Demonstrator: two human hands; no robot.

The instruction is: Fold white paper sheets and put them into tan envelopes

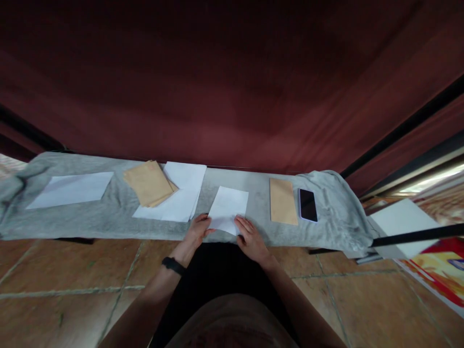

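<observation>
A white sheet of paper (229, 205), apparently folded, lies on the grey cloth in front of me. My left hand (197, 229) pinches its near left edge between thumb and fingers. At the near right corner, my right hand (250, 238) has its fingers over the top of the paper, closed on the edge; its thumb is partly hidden. Left of this sheet are larger white sheets (188, 186), with a stack of brown envelopes (150, 186) lying partly over them. To the right, a single brown envelope (283, 202) lies flat.
A phone (308, 205) lies right of the single envelope. Another white sheet (70, 189) is at the far left. The grey cloth (108, 224) covers a narrow bench-like surface against a dark red fabric wall (232, 96). At right stand a black bar (416, 238) and a white box (402, 222).
</observation>
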